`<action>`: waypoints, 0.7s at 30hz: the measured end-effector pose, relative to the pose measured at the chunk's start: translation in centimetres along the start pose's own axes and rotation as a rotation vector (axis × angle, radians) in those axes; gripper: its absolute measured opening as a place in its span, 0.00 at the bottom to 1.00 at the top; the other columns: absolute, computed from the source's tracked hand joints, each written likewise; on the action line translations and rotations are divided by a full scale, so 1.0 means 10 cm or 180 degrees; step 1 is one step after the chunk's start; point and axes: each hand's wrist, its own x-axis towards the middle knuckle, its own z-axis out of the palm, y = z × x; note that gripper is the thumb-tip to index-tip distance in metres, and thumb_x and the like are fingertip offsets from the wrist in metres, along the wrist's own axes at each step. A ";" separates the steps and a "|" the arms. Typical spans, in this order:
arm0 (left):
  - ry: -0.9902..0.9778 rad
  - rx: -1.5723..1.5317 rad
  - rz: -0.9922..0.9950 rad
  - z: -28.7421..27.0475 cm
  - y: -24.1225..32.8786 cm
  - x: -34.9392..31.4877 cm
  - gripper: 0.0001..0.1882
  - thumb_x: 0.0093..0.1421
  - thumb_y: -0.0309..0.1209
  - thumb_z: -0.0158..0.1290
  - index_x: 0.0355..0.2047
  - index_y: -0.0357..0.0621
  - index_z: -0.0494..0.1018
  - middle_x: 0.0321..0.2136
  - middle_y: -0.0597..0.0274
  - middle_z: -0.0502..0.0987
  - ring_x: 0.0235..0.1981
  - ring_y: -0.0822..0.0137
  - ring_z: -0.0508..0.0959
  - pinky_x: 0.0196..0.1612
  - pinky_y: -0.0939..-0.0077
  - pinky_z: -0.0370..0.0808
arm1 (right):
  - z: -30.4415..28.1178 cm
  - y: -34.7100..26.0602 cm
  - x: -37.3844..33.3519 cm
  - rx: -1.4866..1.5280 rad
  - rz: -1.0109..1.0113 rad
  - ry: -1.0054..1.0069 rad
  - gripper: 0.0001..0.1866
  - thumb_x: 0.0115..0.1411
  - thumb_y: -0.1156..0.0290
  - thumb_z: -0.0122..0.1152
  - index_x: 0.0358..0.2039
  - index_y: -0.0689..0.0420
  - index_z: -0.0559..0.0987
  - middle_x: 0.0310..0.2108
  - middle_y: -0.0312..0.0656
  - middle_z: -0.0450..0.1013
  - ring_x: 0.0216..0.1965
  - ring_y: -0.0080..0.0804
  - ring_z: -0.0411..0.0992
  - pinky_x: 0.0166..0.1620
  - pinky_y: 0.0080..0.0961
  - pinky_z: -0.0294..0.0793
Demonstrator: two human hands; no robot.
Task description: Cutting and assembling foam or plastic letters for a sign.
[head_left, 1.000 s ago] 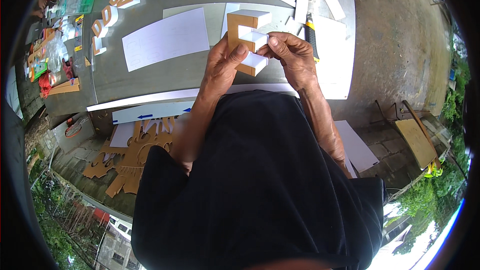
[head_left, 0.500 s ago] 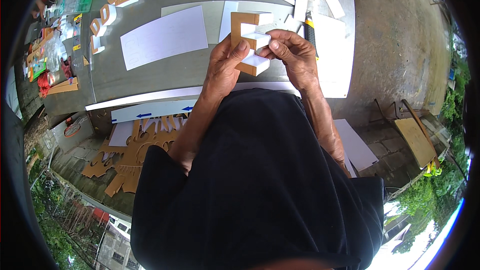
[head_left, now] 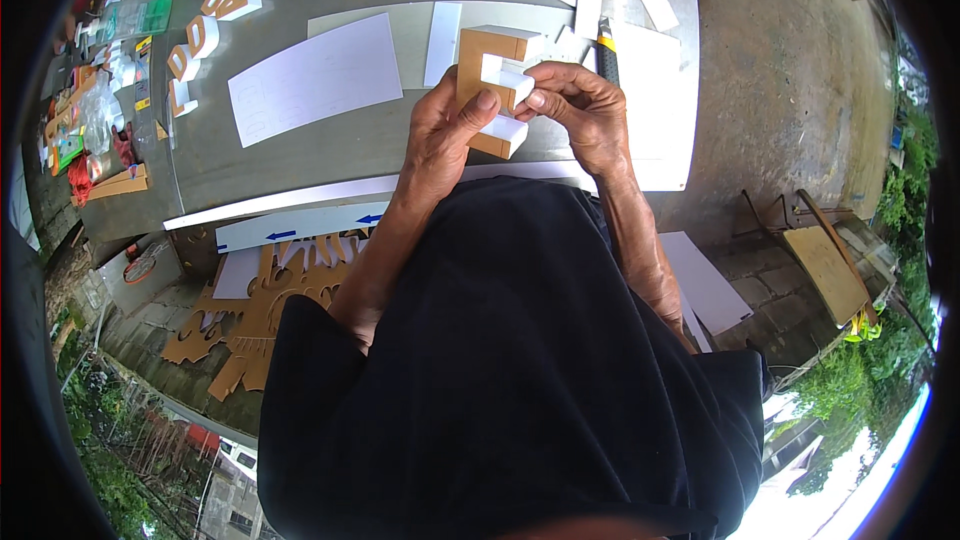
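Over the near side of the table I hold up an E-shaped block letter (head_left: pixel 468 80) with a brown face and white side walls. My left hand (head_left: pixel 442 135) is closed around its upright back, thumb pressed on the brown face. My right hand (head_left: pixel 590 115) pinches the white end of the middle arm between thumb and fingers. The fingertips partly hide that end. To the right of my right hand lies a black-and-yellow utility knife (head_left: pixel 607 50), on a white sheet (head_left: pixel 655 90).
Several finished block letters (head_left: pixel 203 37) stand on the left of the grey table (head_left: pixel 330 130). A white sheet (head_left: pixel 318 78) lies left of my hands, white strips (head_left: pixel 588 5) at the far right. Cut brown board scraps (head_left: pixel 255 325) rest below the table edge.
The view has shifted slightly, so the table things sit a little further left. The block letter is tilted a bit differently, and both hands keep their grip.
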 end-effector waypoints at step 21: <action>-0.0426 0.1206 0.0661 0.04 0.07 -0.04 0.38 0.66 0.42 0.58 0.69 0.37 0.59 0.52 0.52 0.72 0.54 0.62 0.74 0.55 0.68 0.74 | -0.20 -0.21 0.06 0.0067 -0.0323 -0.0087 0.14 0.58 0.75 0.68 0.46 0.57 0.85 0.41 0.41 0.83 0.44 0.29 0.80 0.51 0.33 0.80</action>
